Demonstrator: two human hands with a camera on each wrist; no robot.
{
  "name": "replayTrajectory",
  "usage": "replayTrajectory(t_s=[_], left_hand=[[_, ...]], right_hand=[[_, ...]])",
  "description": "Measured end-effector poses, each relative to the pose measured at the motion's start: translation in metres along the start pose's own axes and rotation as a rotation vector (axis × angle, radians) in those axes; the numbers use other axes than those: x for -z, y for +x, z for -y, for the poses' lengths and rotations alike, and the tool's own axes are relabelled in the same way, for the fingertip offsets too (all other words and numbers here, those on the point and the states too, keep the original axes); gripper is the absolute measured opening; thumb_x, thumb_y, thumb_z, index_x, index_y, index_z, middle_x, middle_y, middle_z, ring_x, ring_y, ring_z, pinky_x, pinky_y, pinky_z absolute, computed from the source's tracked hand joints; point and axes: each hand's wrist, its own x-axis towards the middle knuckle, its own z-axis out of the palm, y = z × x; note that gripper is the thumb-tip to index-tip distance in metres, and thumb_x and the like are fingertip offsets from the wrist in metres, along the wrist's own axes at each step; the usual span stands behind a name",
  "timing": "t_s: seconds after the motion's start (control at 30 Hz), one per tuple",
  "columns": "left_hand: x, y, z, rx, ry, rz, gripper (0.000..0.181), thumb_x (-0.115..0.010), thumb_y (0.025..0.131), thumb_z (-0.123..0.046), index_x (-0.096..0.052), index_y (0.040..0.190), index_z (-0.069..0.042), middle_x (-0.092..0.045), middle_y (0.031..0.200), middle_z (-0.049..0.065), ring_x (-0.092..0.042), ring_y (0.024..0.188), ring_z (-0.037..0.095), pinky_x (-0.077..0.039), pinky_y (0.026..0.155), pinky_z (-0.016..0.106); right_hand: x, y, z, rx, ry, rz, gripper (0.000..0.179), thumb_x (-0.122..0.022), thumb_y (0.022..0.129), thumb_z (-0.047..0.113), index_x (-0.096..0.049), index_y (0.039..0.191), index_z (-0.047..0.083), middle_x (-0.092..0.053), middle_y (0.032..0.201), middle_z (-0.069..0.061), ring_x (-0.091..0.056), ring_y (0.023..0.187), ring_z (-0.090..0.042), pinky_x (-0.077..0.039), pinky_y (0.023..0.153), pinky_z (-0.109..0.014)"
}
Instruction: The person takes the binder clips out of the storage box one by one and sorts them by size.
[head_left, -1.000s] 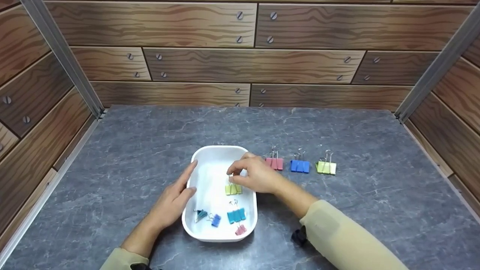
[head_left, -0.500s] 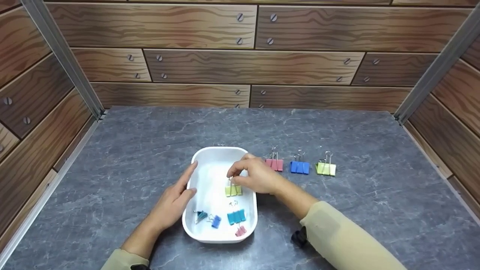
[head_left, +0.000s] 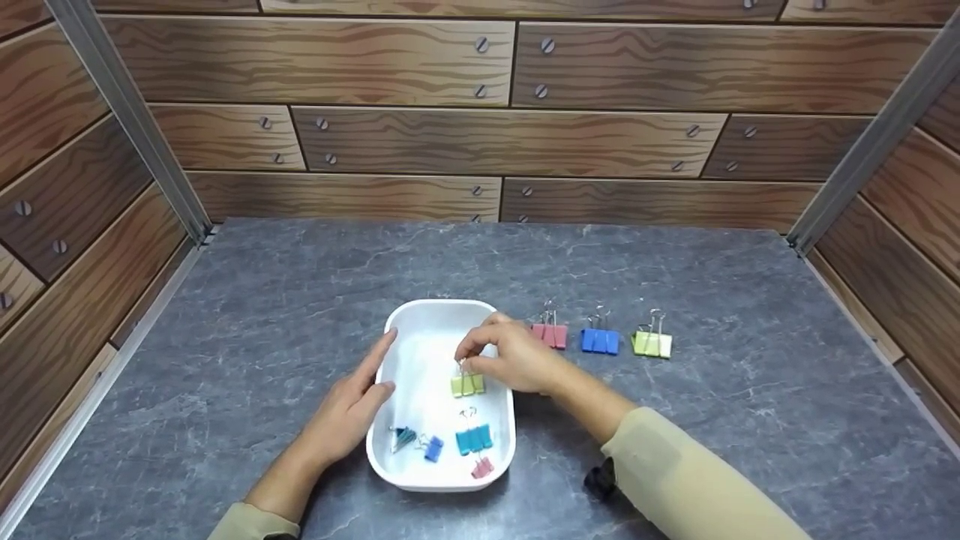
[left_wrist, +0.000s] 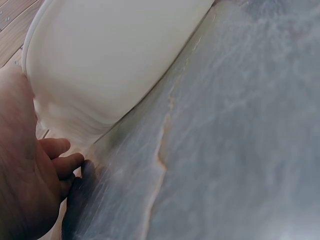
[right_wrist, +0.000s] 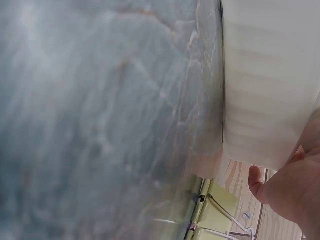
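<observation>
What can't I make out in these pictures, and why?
Head: handle ends of the yellow-green clip in the white tray, partly covered by the right hand; also part of the tray's right rim.
Left wrist: the tray's contents, behind its wall.
Right wrist: the yellow-green table clip, cut off by the bottom edge.

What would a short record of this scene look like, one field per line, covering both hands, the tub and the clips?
Left hand: touches the left rim of the white plastic tub
Right hand: pinches the wire handle of a yellow-green binder clip in the tub
Also in tub: two teal binder clips, a small blue binder clip, a small pink binder clip
Right of tub: larger pink, blue and yellow-green clips, in a row
Surface: grey marbled tabletop
</observation>
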Motion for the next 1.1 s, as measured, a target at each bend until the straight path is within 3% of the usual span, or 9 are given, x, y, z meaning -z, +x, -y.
replayTrajectory(t_s=[0.33, 0.63, 0.93, 1.1], left_hand=[[-0.001, -0.001, 0.001, -0.024, -0.015, 0.006, 0.068, -0.051, 0.108, -0.013, -0.030, 0.170, -0.031, -0.039, 0.167, 0.008, -0.041, 0.150, 0.028, -0.035, 0.120, 0.053], [-0.001, 0.000, 0.001, -0.037, -0.008, 0.002, 0.068, -0.051, 0.107, -0.013, -0.030, 0.170, -0.031, -0.039, 0.167, 0.008, -0.040, 0.151, 0.028, -0.033, 0.122, 0.052], [-0.001, -0.001, 0.001, -0.035, 0.001, -0.001, 0.068, -0.051, 0.107, -0.015, -0.030, 0.170, -0.032, -0.039, 0.167, 0.007, -0.040, 0.151, 0.029, -0.032, 0.122, 0.053], [0.000, -0.001, 0.001, -0.024, 0.002, -0.002, 0.068, -0.050, 0.108, -0.016, -0.029, 0.170, -0.034, -0.037, 0.168, 0.008, -0.039, 0.152, 0.029, -0.033, 0.121, 0.054]], right_hand=[[-0.001, 0.000, 0.002, -0.020, 0.039, -0.040, 0.004, -0.079, 0.095, 0.014, -0.082, 0.097, 0.014, -0.068, 0.092, 0.010, -0.058, 0.098, -0.019, -0.048, 0.092, -0.047], [0.000, 0.002, 0.004, -0.007, 0.128, -0.073, 0.005, -0.076, 0.097, 0.009, -0.081, 0.098, 0.010, -0.073, 0.095, 0.004, -0.065, 0.099, -0.019, -0.050, 0.099, -0.055], [0.015, -0.001, 0.016, -0.001, 0.146, -0.140, 0.009, -0.074, 0.100, 0.014, -0.082, 0.104, 0.012, -0.076, 0.099, 0.004, -0.067, 0.096, -0.015, -0.054, 0.086, -0.037], [0.036, -0.005, 0.026, 0.021, 0.181, -0.178, 0.011, -0.074, 0.101, 0.014, -0.081, 0.108, 0.010, -0.077, 0.106, 0.001, -0.069, 0.104, -0.018, -0.055, 0.092, -0.041]])
